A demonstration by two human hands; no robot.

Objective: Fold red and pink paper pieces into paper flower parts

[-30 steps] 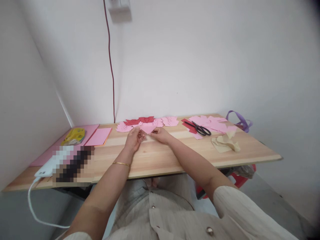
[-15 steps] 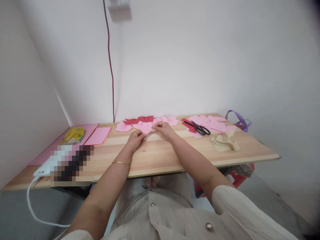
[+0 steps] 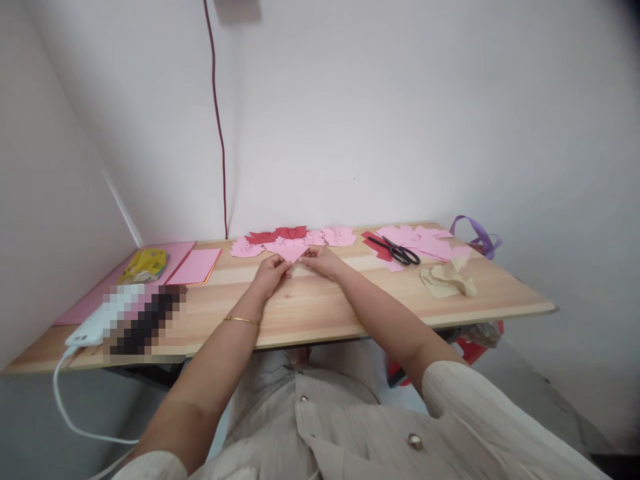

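Observation:
Between my two hands is a pink piece of paper (image 3: 291, 249), its pointed lower corner toward me. My left hand (image 3: 273, 273) is closed, thumb and fingers pinching the paper near that corner. On the other edge, my right hand (image 3: 323, 261) also pinches it, fingers bent close to the left fingertips. Just beyond lie cut and folded paper shapes: a pink one (image 3: 246, 247) at the left, red ones (image 3: 291, 232) at the back, and another pink one (image 3: 339, 236) at the right.
Black-handled scissors (image 3: 403, 254) lie on red and pink paper scraps (image 3: 425, 241). Crumpled beige paper (image 3: 450, 279) and a purple ribbon (image 3: 477, 233) are at the right. At the left are pink sheets (image 3: 196, 265), a yellow packet (image 3: 146, 263) and a white device (image 3: 93, 327) with a cable.
My right hand has slid down the paper's edge toward the near corner, closer to my left hand. The left hand keeps its pinch. The view has shifted slightly.

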